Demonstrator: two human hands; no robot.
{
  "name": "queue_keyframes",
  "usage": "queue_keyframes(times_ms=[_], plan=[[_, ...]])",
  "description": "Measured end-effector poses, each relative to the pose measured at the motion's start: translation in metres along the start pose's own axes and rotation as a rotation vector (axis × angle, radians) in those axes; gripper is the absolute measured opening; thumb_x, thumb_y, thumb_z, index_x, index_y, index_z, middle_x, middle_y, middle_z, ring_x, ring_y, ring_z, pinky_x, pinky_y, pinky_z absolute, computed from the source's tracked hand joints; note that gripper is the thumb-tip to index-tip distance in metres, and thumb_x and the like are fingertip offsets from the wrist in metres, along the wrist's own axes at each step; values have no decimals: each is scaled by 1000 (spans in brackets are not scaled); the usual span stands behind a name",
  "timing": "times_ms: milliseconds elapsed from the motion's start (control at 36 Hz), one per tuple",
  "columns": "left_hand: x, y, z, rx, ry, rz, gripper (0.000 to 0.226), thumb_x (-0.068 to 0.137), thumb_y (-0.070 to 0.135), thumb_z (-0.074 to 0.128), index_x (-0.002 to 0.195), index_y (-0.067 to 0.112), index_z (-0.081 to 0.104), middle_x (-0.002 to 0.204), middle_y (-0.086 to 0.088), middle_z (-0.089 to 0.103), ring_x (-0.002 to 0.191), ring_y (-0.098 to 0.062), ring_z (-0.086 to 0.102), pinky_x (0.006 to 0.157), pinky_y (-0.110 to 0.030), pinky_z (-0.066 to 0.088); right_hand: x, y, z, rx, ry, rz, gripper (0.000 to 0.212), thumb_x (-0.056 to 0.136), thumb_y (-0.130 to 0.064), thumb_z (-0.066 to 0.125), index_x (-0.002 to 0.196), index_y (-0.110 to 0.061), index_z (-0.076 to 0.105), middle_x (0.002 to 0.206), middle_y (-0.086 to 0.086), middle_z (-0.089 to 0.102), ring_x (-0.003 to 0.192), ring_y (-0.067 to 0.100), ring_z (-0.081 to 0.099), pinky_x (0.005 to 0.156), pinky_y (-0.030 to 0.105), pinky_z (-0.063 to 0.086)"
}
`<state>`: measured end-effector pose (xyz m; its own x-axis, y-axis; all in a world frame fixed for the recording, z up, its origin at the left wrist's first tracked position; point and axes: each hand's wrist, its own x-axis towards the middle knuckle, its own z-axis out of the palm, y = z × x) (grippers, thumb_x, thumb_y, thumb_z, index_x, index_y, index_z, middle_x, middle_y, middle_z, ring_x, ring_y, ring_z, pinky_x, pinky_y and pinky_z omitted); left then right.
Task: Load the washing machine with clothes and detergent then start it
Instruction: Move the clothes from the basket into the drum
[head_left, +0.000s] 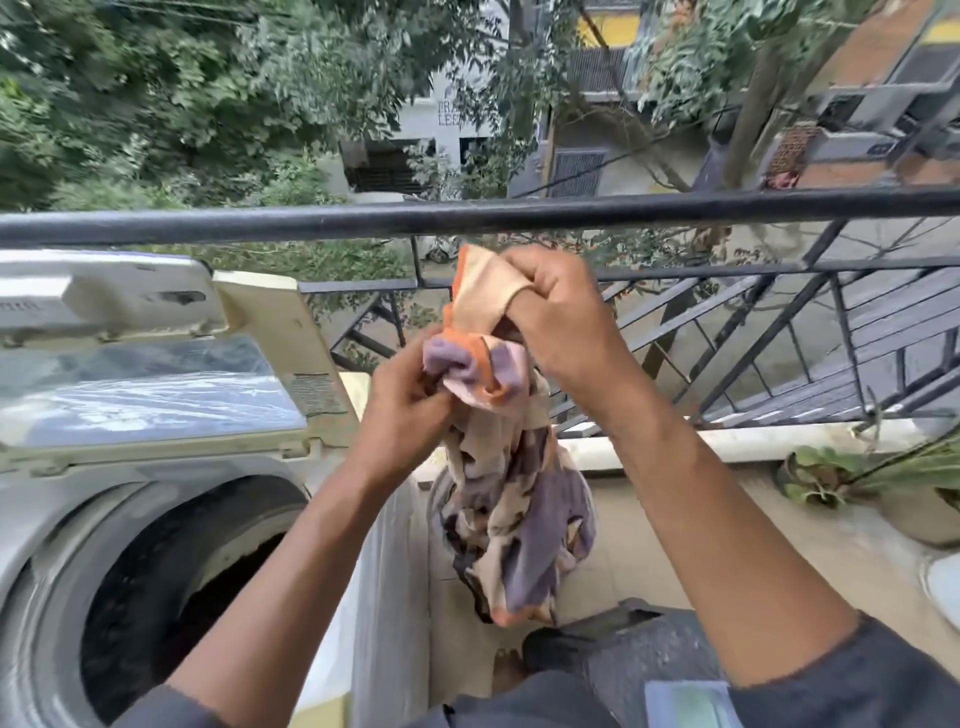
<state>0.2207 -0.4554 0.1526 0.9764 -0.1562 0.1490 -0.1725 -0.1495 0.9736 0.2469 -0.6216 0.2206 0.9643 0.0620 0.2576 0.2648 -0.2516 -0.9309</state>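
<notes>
- My left hand and right hand both grip a bunched patterned garment, hanging mid-air.
- Washing machine, lid up, at eight o'clock; drum contents perhaps dark clothing.

A black metal railing is stretched across the middle of the frame, with slanted bars seen below it at the right. Dense green trees are spread over the upper left. Pale and brick buildings are seen at the upper right. A light-coloured balcony ledge is set under the railing, and potted plants are placed at the right edge. Soft daylight is cast throughout.
</notes>
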Motion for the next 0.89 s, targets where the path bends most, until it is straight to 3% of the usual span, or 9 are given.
queue_keyframes(times_ms=[111, 222, 333, 417, 556, 611, 722, 806, 889], plan=[[1, 0, -15, 22, 50, 108, 38, 84, -5, 58, 92, 30, 70, 79, 23, 70, 75, 8, 60, 70, -14, 48, -15, 12, -4, -7, 26, 6, 17, 94, -15, 63, 79, -14, 72, 73, -4, 70, 71, 11, 59, 65, 46, 50], [3, 10, -35, 43, -3, 174, 72, 89, -21, 54, 105, 46, 75, 95, 27, 76, 90, 11, 66, 82, -11, 51, -38, 37, -12, 53, 12, 101, 12, 84, -19, 71, 93, -12, 74, 84, 5, 75, 76, 10, 62, 68, 40, 53], [9, 13, -48, 94, -7, 223, 57, 90, -16, 58, 106, 36, 74, 92, 24, 75, 87, 8, 66, 79, -17, 52, -66, 63, -10, 205, -99, 220, 43, 76, -25, 82, 115, -13, 68, 96, 2, 72, 86, 10, 65, 75, 23, 54], [13, 9, -54, 121, 42, 235, 42, 90, -23, 54, 87, 15, 70, 80, 14, 70, 79, -4, 63, 71, -30, 51, -83, 94, 4, -25, -151, 358, 71, 61, -51, 83, 125, -29, 59, 112, -7, 67, 95, 5, 65, 82, 22, 54], [14, 8, -55, 24, 122, 236, 46, 95, -19, 57, 77, 23, 65, 74, -1, 64, 72, -20, 59, 63, -45, 49, -100, 142, 31, -562, -309, 389, 92, 71, -65, 75, 146, -38, 29, 152, -1, 41, 125, 28, 59, 89, 41, 56], [12, 8, -56, -8, 159, 192, 38, 98, -14, 57, 77, 16, 65, 73, -3, 63, 69, -22, 60, 59, -44, 51, -104, 153, 41, -659, -301, 429, 84, 76, -64, 66, 147, -37, 31, 160, 1, 32, 126, 31, 60, 91, 43, 55], [5, 9, -60, 44, 185, 155, 37, 99, -14, 54, 78, 16, 64, 68, 10, 65, 60, -13, 64, 52, -30, 54, -111, 163, 44, -692, -213, 499, 27, 93, -31, 56, 117, -37, 68, 119, 2, 69, 102, 29, 68, 70, 33, 49], [-1, 10, -64, 82, 177, 125, 36, 100, -15, 49, 84, 13, 65, 66, 12, 68, 56, -8, 67, 48, -24, 53, -112, 156, 33, -610, -86, 522, 32, 93, -21, 51, 90, -46, 70, 89, -3, 70, 86, 27, 67, 63, 38, 50], [-5, 8, -65, 115, 200, 94, 36, 102, -10, 49, 90, 18, 67, 68, 12, 69, 55, -3, 66, 48, -20, 51, -103, 138, 20, -497, 44, 565, 31, 88, -16, 52, 63, -33, 63, 62, -3, 64, 66, 23, 63, 58, 35, 46]])
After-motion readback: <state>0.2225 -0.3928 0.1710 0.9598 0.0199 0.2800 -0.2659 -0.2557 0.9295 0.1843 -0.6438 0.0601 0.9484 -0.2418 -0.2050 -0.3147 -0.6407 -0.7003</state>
